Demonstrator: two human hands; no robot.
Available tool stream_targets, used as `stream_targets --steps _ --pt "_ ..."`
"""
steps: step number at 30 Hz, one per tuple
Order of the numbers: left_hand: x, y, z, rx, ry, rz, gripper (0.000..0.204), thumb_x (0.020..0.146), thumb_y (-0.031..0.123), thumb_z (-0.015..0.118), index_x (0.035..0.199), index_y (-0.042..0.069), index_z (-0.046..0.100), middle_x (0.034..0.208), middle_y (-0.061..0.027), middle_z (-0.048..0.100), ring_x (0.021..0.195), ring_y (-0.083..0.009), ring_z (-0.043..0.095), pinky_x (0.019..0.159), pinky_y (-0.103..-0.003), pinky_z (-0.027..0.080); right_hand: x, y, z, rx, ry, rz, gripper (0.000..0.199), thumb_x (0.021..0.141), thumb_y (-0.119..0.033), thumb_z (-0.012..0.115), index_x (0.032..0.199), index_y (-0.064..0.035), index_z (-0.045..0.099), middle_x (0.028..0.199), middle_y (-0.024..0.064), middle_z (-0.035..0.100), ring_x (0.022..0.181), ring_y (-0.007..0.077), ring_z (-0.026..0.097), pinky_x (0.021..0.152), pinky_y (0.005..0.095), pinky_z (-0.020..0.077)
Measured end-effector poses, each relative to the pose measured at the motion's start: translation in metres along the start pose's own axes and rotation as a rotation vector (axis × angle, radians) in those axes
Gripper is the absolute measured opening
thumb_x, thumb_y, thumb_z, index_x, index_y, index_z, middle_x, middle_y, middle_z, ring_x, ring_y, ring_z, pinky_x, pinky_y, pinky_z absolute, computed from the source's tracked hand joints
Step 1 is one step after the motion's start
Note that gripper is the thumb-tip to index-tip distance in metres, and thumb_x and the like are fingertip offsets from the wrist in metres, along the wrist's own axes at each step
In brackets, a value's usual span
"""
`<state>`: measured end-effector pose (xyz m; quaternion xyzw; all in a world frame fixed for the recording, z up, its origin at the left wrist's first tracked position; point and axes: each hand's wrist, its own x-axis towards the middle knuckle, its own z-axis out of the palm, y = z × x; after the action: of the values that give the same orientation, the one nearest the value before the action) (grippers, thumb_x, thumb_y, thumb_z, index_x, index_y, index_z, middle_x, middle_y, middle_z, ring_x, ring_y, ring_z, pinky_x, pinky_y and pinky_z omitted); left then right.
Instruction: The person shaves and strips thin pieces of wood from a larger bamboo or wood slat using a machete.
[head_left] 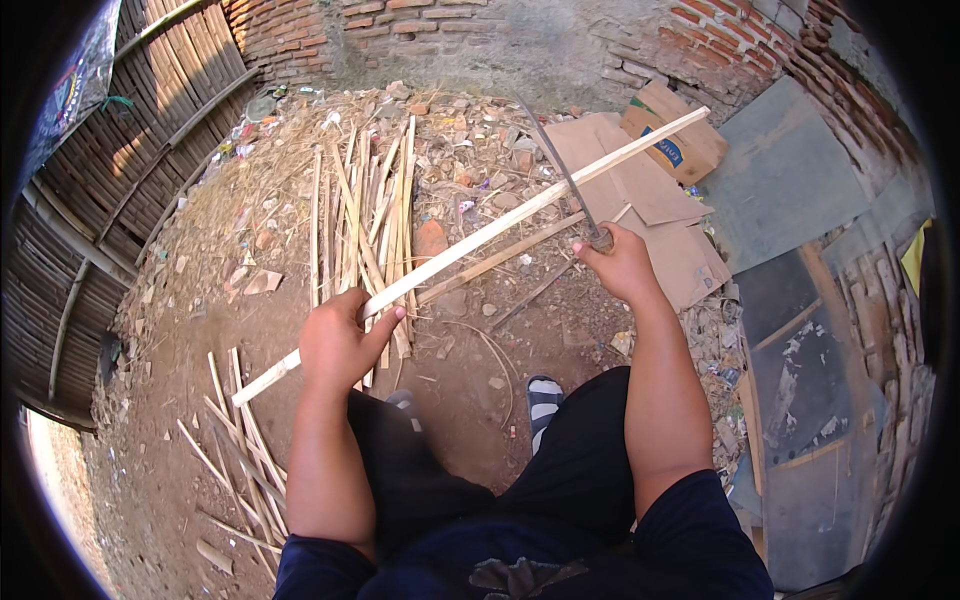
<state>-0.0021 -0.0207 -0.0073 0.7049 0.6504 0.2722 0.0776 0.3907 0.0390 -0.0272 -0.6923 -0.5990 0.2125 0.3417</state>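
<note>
**Hands grip bamboo strip and blade over a dirt yard**

Left hand (340,345) is wrapped shut around a long pale bamboo strip (480,240), thumb lying along the top. The strip runs through the fist — a short end pokes out toward 7 o'clock, the long end climbs toward 2 o'clock and stops over the cardboard. Right hand (618,262) is closed on the handle of a long thin blade (560,165), which rises from the fist toward 11 o'clock and crosses the strip just above the hand. So the strip lies at 10 o'clock of the right hand, touching or almost touching the blade; which of the two cannot be told.

Beyond the left hand, at 12 o'clock, a bundle of split bamboo slats (365,215) lies on the bare dirt ground (200,330), and a second loose heap of slats (240,440) sits at 8 o'clock of it. A cardboard box (675,140) stands at 1 o'clock of the right hand, on flattened cardboard sheets (640,195); its flaps hide whatever is inside. A brick wall (400,20) closes the far side — a woven bamboo fence (120,170) the left. A striped sandal (543,400) shows between the person's dark-clad knees.
</note>
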Motion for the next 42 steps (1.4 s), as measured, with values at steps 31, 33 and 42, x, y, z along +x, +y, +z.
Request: stream_targets --steps 31,33,42 --pt "0.002 -0.006 0.001 -0.019 0.027 0.005 0.047 0.083 0.044 0.088 0.088 0.0 0.072 0.064 -0.0147 0.062 0.057 -0.0314 0.06 0.058 -0.044 0.047 -0.001 0.005 -0.002 0.089 0.0 -0.072 0.048 0.087 -0.038 0.086 0.118 -0.0033 0.073 0.091 0.0176 0.075 0.089 0.0302 0.074 0.081 0.0445 0.0554" --pt "0.0 0.0 0.001 -0.031 0.016 0.013 0.047 0.083 0.044 0.088 0.089 0.001 0.072 0.065 -0.0146 0.062 0.057 -0.0309 0.06 0.058 -0.044 0.047 -0.011 -0.005 0.01 -0.003 -0.03 -0.147 0.047 0.087 -0.038 0.086 0.117 -0.0041 0.073 0.089 0.0188 0.074 0.087 0.0335 0.075 0.079 0.0462 0.0553" --pt "-0.002 0.002 0.001 -0.061 -0.064 -0.01 0.047 0.082 0.047 0.088 0.088 0.003 0.072 0.066 -0.0149 0.064 0.062 -0.0351 0.066 0.06 -0.045 0.05 -0.024 -0.027 0.002 -0.172 -0.142 -0.249 0.042 0.088 -0.039 0.084 0.113 -0.0065 0.074 0.089 0.0222 0.073 0.09 0.0415 0.072 0.079 0.0478 0.055"
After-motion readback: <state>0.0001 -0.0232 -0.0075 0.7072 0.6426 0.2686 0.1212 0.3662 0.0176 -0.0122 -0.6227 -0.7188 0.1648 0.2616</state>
